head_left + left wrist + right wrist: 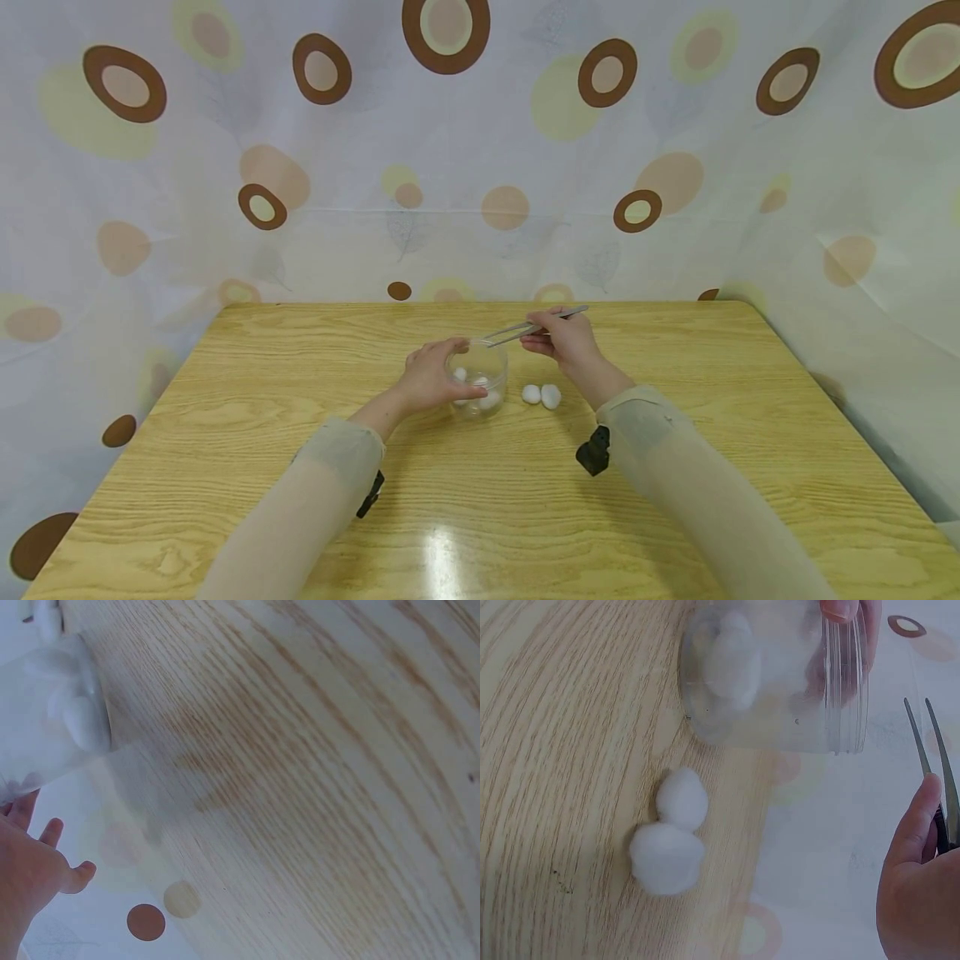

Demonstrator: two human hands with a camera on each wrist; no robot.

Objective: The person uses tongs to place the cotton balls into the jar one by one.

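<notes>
A left hand (431,382) grips a clear ribbed plastic jar (477,377); the right hand (564,337) pinches slim metal tweezers (534,326) above two fluffy cotton balls (541,395).

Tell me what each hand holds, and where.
Left hand grips the clear jar by its side; right hand pinches the tweezers near mid-length.
</notes>
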